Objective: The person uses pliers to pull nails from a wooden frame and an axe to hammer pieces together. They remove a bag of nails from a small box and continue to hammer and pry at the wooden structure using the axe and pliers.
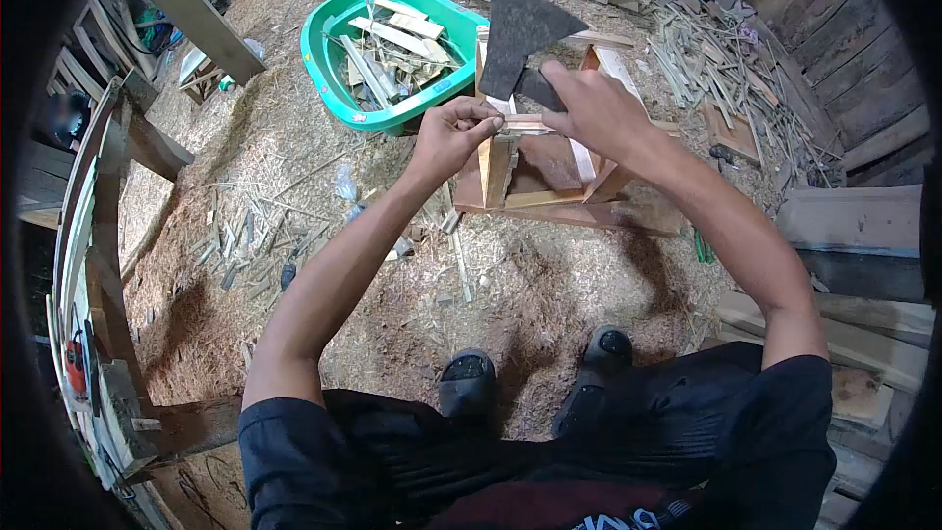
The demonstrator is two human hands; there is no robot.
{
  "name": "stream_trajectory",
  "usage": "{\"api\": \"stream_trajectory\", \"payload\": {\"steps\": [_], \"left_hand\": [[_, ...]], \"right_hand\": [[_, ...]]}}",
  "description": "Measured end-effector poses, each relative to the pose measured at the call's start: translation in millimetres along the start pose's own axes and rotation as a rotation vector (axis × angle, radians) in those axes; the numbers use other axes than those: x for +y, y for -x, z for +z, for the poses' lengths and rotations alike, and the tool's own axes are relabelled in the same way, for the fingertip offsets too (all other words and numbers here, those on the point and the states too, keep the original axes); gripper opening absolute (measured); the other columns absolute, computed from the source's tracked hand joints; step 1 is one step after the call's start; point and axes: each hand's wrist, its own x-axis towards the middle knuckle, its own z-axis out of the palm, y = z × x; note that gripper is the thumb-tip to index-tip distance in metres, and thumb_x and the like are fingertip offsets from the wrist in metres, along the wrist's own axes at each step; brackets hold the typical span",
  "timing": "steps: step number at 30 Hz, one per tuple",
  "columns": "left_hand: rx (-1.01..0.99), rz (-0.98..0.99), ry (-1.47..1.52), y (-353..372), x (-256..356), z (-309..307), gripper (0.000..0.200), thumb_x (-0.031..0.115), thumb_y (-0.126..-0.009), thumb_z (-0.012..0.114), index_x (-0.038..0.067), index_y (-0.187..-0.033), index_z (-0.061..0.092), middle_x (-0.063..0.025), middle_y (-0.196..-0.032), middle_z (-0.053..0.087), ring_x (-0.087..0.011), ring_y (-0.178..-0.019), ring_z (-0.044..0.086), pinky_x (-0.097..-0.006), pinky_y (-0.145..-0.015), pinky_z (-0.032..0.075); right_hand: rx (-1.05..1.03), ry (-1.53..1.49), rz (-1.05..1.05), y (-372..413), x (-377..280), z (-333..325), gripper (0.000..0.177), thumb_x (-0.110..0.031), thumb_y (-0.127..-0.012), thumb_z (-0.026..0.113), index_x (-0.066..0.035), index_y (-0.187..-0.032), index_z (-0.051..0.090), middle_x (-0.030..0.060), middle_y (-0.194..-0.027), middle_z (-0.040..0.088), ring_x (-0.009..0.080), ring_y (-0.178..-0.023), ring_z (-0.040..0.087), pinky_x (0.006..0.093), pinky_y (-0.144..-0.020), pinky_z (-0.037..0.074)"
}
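My right hand (599,108) is closed around the short dark handle of a hatchet (525,34). Its wide, flared metal blade points up and away from me, above a small wooden frame (545,199). My left hand (453,140) pinches at the near end of a thin crosspiece (527,123) on the frame. Whatever lies between those fingertips is too small to make out. The frame has slanted legs and rests on the ground on a flat reddish-brown board (628,216). Part of its far side is hidden behind the blade and my right hand.
A green plastic tub (316,54) of wood offcuts stands left of the frame. Thin sticks (702,69) lie heaped at the right by a plank wall (854,49). Sawdust and slivers cover the ground. A curved wooden structure (93,206) stands at left; stacked boards (873,334) at right.
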Motion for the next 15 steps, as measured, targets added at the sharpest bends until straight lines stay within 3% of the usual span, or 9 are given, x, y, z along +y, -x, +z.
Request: {"api": "stream_trajectory", "payload": {"steps": [4,7,11,14,15], "left_hand": [[-0.033,-0.082,-0.171,-1.6,2.9,-5.0,0.015,0.012,-0.086,0.074,-0.003,-0.088,0.072,-0.0060,-0.099,0.068,-0.0107,-0.086,0.062,-0.0250,-0.076,0.050],[-0.018,-0.016,0.004,0.3,6.0,-0.6,0.016,0.012,-0.086,0.074,-0.004,-0.088,0.072,-0.0058,-0.097,0.068,-0.0106,-0.087,0.062,-0.0249,-0.077,0.050],[-0.021,-0.010,-0.046,-0.9,4.0,-2.2,0.017,0.013,-0.087,0.074,-0.003,-0.091,0.073,-0.0069,-0.099,0.068,-0.0117,-0.089,0.062,-0.0272,-0.080,0.050],[-0.020,-0.078,-0.005,1.2,5.8,-1.8,0.017,0.014,-0.087,0.074,-0.003,-0.091,0.074,-0.0077,-0.100,0.068,-0.0129,-0.091,0.063,-0.0279,-0.081,0.050],[-0.006,-0.035,-0.018,2.3,4.8,-0.6,0.018,0.014,-0.087,0.074,-0.002,-0.093,0.073,-0.0079,-0.101,0.068,-0.0128,-0.091,0.063,-0.0280,-0.082,0.050]], "right_hand": [[-0.056,0.056,0.000,3.8,-2.7,2.4,0.038,-0.023,-0.082,0.071,-0.003,-0.106,0.049,0.0241,-0.081,0.066,0.0450,-0.081,0.066,0.0518,-0.069,0.052],[-0.044,0.023,0.021,-2.8,-3.8,-7.2,0.037,-0.023,-0.082,0.071,-0.002,-0.105,0.049,0.0246,-0.080,0.066,0.0446,-0.081,0.066,0.0520,-0.070,0.052],[0.015,0.047,-0.017,1.6,-6.5,-5.4,0.038,-0.022,-0.085,0.069,-0.003,-0.112,0.049,0.0232,-0.082,0.067,0.0411,-0.082,0.069,0.0482,-0.070,0.056],[-0.177,0.160,0.010,2.2,-8.4,-6.6,0.037,-0.020,-0.086,0.069,-0.002,-0.111,0.050,0.0238,-0.084,0.067,0.0406,-0.084,0.069,0.0478,-0.071,0.056],[-0.139,0.118,0.030,1.5,-6.9,-6.1,0.037,-0.020,-0.085,0.069,-0.003,-0.111,0.050,0.0241,-0.084,0.067,0.0422,-0.084,0.068,0.0489,-0.072,0.055]]}}
